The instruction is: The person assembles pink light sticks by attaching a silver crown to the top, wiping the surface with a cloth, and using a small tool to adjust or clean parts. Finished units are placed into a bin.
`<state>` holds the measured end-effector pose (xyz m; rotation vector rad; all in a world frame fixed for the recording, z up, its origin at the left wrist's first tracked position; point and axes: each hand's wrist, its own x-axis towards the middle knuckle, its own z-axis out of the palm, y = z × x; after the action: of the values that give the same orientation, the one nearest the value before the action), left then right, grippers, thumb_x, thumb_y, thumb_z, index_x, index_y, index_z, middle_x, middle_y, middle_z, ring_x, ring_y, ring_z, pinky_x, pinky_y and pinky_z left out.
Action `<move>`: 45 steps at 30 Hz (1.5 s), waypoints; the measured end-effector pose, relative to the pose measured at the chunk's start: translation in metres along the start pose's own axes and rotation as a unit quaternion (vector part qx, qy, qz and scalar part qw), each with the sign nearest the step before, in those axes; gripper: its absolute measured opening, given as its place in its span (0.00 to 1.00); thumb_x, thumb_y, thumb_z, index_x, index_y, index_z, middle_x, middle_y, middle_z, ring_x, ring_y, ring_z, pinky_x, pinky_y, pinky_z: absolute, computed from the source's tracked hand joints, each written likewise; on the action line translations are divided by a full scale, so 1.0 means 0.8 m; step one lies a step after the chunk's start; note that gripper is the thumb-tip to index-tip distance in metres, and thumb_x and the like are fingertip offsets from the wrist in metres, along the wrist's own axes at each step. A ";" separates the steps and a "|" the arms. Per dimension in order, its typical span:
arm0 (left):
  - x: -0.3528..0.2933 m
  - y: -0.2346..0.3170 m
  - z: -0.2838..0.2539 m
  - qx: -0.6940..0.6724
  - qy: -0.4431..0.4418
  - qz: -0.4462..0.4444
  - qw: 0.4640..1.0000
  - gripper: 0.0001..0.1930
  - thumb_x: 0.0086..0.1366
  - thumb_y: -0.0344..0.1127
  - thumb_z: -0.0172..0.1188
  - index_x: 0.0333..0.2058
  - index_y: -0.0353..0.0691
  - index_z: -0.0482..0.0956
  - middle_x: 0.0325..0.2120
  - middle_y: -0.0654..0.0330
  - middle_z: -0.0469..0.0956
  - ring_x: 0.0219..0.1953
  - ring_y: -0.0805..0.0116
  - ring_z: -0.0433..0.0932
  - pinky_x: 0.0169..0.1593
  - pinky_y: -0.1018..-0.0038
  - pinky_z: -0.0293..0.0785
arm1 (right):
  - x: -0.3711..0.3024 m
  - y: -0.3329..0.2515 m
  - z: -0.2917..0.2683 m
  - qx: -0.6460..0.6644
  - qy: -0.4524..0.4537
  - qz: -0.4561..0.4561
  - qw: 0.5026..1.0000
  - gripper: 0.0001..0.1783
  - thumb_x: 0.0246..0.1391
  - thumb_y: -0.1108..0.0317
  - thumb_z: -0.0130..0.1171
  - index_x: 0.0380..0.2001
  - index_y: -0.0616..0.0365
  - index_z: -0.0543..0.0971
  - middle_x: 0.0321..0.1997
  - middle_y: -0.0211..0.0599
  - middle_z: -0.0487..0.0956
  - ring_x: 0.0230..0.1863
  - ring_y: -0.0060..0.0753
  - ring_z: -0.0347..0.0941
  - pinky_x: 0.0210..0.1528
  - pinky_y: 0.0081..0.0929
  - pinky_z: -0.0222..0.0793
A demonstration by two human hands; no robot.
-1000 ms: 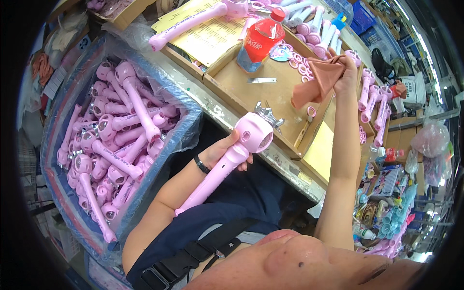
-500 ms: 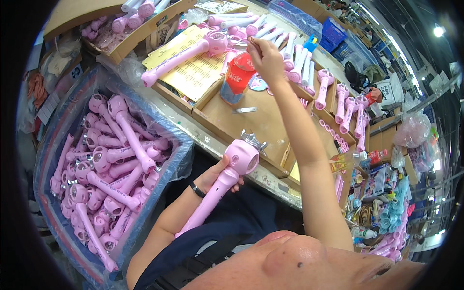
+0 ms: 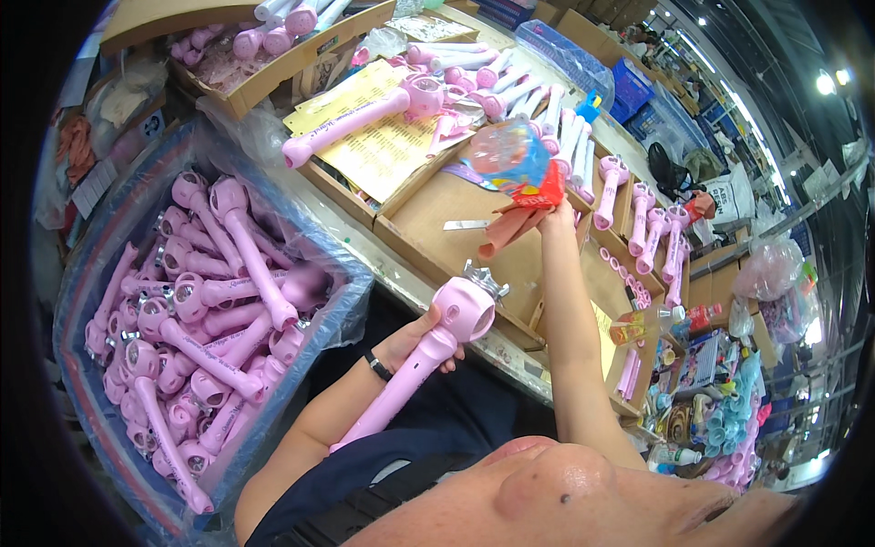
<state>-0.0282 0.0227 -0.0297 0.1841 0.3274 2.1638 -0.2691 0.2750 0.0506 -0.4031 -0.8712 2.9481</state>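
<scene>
**Pink wand in one hand, bottle and cloth in the other**

The left hand is closed around the upper handle of a pink toy wand, fingers wrapped just below its round head, which carries a small silver crown. The wand slants from the person's lap up to the edge of the desk. It looks like light, hollow, stiff plastic; the smooth handle could be slippery, so a grip near the head, as here, probably gives the best control, and the thin crown is likely the fragile part to keep clear of.

The right hand is raised over a shallow cardboard tray, fingers clenched on a clear plastic bottle with a red cap, tipped downward, together with a brownish cloth hanging soft and limp beneath it. The bottle is blurred.

To the left, a blue-lined bin is piled with matching pink wands. Another wand lies on yellow printed sheets.
</scene>
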 end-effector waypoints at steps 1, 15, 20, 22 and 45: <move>0.000 0.000 -0.001 -0.001 -0.003 0.000 1.000 0.36 0.59 0.64 0.50 0.51 0.36 0.67 0.30 0.47 0.79 0.27 0.59 0.81 0.29 0.70 0.81 | -0.007 -0.002 -0.001 0.001 -0.006 0.018 1.000 0.24 0.65 0.51 0.39 0.49 0.61 0.66 0.46 0.42 0.75 0.43 0.38 0.76 0.44 0.36 0.77; -0.002 0.000 0.002 0.018 0.017 0.003 1.000 0.36 0.58 0.66 0.50 0.51 0.37 0.68 0.30 0.48 0.79 0.25 0.60 0.81 0.27 0.72 0.80 | -0.038 0.076 0.117 -0.537 -0.160 -0.489 0.668 0.26 0.63 0.52 0.47 0.52 0.65 0.63 0.46 0.44 0.72 0.46 0.36 0.70 0.51 0.30 0.64; -0.002 -0.003 0.002 -0.018 0.026 -0.005 0.999 0.36 0.58 0.65 0.50 0.51 0.37 0.68 0.31 0.45 0.78 0.24 0.58 0.81 0.27 0.69 0.81 | -0.028 0.097 0.130 -0.559 -0.205 -0.471 0.651 0.26 0.61 0.57 0.51 0.53 0.67 0.64 0.47 0.47 0.72 0.49 0.41 0.69 0.54 0.31 0.62; -0.001 -0.004 0.001 -0.026 0.026 -0.002 0.999 0.36 0.59 0.65 0.50 0.52 0.37 0.67 0.30 0.45 0.78 0.24 0.58 0.81 0.26 0.69 0.81 | -0.033 0.078 0.121 -0.548 -0.211 -0.401 0.703 0.23 0.61 0.60 0.51 0.53 0.65 0.65 0.41 0.40 0.74 0.43 0.33 0.72 0.44 0.24 0.67; -0.002 -0.006 0.008 0.046 0.074 0.020 0.996 0.36 0.57 0.66 0.51 0.50 0.38 0.69 0.28 0.48 0.78 0.21 0.62 0.79 0.22 0.74 0.77 | -0.293 0.053 -0.022 -0.744 -0.279 -0.408 0.450 0.24 0.31 0.75 0.62 0.40 0.47 0.81 0.16 0.29 0.70 0.16 0.31 0.68 0.22 0.29 0.67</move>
<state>-0.0221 0.0252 -0.0251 0.0829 0.5136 2.2093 -0.0368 0.2223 0.0687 0.8463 -2.4647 0.6816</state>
